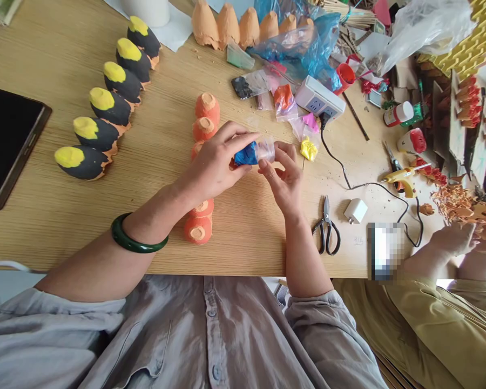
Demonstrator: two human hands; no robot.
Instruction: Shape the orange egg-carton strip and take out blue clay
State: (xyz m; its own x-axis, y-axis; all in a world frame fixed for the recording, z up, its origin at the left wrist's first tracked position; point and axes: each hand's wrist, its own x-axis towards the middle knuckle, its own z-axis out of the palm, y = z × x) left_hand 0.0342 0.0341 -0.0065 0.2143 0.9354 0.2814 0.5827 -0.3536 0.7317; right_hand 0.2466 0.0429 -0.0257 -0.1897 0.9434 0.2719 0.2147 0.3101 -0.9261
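Note:
A small clear plastic bag of blue modelling clay [246, 155] is held above the table. My left hand [214, 162] grips its clay-filled end between thumb and fingers. The bag's clear end is pinched by my right hand [287, 181], thumb against fingers. Beneath my left hand and forearm lies a row of orange-coated, egg-carton-like cups [198, 230], partly hidden. To the left runs a slanting row of black cups with yellow tops [115, 73]. Right of my hands are bags of yellow clay [308, 148], orange clay [283, 98] and black clay [245, 86].
Uncoated cups [228, 26] and a blue plastic bag [303, 46] lie at the back. A power strip [319, 97], scissors [326, 229], a white plug adapter [355, 210] and a glue gun [403, 179] are at right. A tablet [10, 143] lies left. Another person's hand [453, 237] works at far right.

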